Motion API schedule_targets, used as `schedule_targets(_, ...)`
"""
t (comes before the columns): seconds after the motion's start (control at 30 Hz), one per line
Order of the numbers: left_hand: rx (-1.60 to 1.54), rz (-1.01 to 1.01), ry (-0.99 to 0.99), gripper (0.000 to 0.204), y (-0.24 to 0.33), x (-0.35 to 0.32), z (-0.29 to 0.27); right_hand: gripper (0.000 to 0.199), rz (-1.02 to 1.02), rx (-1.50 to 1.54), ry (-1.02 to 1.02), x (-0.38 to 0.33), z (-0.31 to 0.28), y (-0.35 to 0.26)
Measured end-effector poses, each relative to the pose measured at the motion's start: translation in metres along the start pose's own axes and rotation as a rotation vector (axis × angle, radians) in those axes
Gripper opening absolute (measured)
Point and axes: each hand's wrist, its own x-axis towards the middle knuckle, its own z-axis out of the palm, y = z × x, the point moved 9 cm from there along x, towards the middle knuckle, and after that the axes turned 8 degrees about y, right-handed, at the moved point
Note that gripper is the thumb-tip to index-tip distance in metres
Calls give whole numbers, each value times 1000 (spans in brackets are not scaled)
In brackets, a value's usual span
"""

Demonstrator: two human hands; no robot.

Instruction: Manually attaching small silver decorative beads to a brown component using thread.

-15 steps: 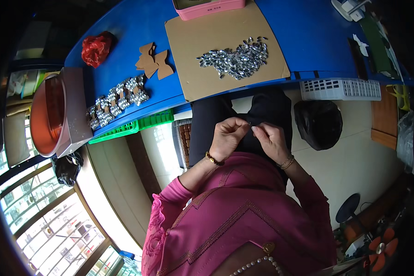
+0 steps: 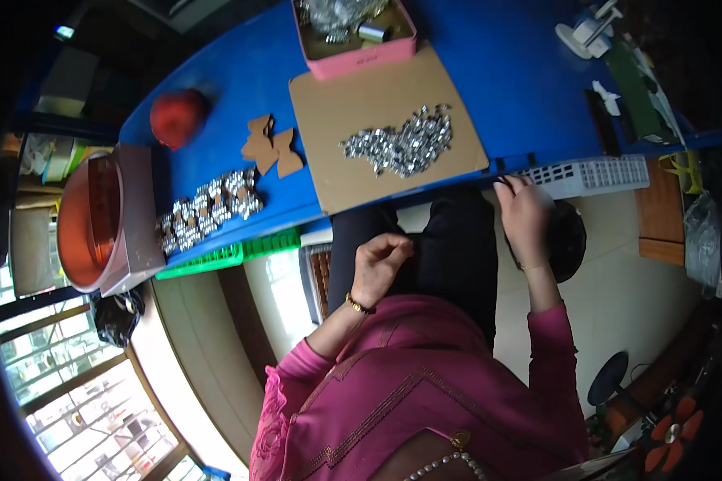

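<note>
My left hand point(image 2: 379, 268) is over my lap, thumb and forefinger pinched together. Whatever sits in that pinch is too small to make out. Off to the right, my right hand point(image 2: 525, 216) is raised near the table's front edge and the white basket, blurred by motion. Its fingertips look drawn together, on something I cannot make out. Beyond my hands, a loose heap of shiny silver faceted beads point(image 2: 405, 143) lies on a cardboard sheet point(image 2: 321, 172). Left of it are brown bow-shaped pieces point(image 2: 285, 154) and a row of bows covered with silver beads point(image 2: 208, 207).
A pink tin point(image 2: 361, 62) with silver items stands at the far edge of the cardboard on the blue table point(image 2: 465, 48). A red bundle point(image 2: 176, 119) lies at the left. The white basket point(image 2: 602, 176) and black bag point(image 2: 565, 240) are at the right, green crates point(image 2: 233, 255) under the table.
My right hand has left my left hand and swung out right and forward to the table edge. My left hand stays over the lap, slightly lower. The view has tilted, showing more of the tin.
</note>
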Motion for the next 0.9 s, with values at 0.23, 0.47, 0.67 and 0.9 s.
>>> schedule_targets(0.23,105,123,25,6,19,-6,-13,26,-124,-257,-73,60,57,3)
schedule_targets(0.47,98,284,74,7,32,-15,-21,31,-210,-470,-142,81,93,1)
schedule_targets(0.67,105,178,15,7,40,-13,-13,42,-258,-194,64,62,57,-47)
schedule_targets(0.9,-400,-27,35,12,72,3,-47,42,286,1068,-793,-72,102,-119)
